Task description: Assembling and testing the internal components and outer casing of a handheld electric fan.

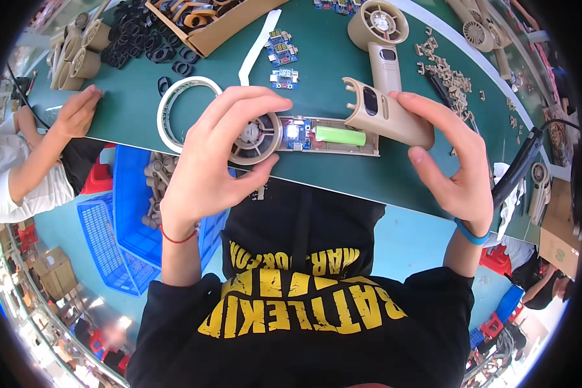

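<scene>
Head view, clock centred on the opened handheld fan (372,152) on the green table (330,64).

Left hand (204,152) at 9: fingers together, curled over the far side of the round fan head (255,137), thumb on the near side. Spread about the head's width, clamped on it.

Fan handle points to 3, inside exposed: blue circuit board (297,134) next to the head, green cell (340,136) further out.

Right hand (456,158) beyond, at 3: thumb and index well apart, gripping the beige handle cover (399,121) across its width. Cover overlaps the shell's outer end in view; can't tell if they touch.

Around it: white ring (165,116) between 9 and 10, black rings (152,39) at 10, loose boards (282,53) near 12, another fan (386,70) between 1 and 2, small beige clips (452,81) at 2.
</scene>
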A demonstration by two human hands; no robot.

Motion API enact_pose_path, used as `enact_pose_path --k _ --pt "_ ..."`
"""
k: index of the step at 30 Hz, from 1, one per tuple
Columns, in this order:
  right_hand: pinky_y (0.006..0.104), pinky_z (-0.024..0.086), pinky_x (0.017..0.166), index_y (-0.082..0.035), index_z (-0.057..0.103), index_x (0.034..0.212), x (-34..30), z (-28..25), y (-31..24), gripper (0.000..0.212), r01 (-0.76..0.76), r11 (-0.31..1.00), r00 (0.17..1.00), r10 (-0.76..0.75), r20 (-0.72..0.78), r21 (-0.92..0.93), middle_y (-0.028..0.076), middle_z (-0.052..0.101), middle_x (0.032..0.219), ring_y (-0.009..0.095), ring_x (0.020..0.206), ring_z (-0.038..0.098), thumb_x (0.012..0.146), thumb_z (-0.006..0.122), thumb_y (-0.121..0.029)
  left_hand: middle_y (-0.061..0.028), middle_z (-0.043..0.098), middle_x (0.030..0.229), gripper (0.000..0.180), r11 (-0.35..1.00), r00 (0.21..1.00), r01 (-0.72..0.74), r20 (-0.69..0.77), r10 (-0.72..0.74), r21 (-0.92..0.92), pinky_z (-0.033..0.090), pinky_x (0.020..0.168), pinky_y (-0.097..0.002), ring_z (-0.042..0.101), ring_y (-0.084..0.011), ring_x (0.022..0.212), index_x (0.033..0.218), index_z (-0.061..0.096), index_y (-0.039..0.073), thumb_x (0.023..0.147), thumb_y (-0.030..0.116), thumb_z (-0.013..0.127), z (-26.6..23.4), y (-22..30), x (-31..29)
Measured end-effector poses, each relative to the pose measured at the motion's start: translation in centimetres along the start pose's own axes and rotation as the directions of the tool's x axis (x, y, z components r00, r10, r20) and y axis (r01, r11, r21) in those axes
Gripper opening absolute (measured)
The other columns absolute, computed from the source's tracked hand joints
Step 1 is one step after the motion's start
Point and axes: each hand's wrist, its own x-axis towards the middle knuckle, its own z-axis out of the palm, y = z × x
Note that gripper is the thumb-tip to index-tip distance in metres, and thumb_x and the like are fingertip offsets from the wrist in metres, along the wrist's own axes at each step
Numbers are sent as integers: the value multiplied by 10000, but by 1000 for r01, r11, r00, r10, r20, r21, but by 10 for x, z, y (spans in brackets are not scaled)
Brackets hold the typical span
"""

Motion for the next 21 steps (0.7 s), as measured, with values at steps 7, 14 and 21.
enact_pose_path --k 7,14,21 --pt "346 451 924 -26 575 1217 -6 -1 -1 540 -44 999 998 43 -52 -12 160 606 1183 307 1060 593 690 564 90 -122 565 1114 577 998 1000 -30 -12 29 -49 435 913 -351 556 -275 1045 1107 568 39 559 -95 687 2 -6 1" --pt "348 433 945 5 571 1199 -16 2 -1 540 -75 997 994 74 -86 -1 169 605 1184 302 1069 588 664 541 75 -127 566 1098 560 998 999 -37 4 38 -58 446 899 -353 564 -276 1034 1089 570 35 557 -96 682 1 -8 1" --pt "342 422 953 22 574 1180 -22 4 4 528 -124 992 986 124 -110 11 186 606 1174 298 1075 585 655 536 64 -128 562 1098 559 994 999 -35 22 38 -104 447 896 -345 563 -267 1035 1093 565 35 561 -92 684 1 -10 3"
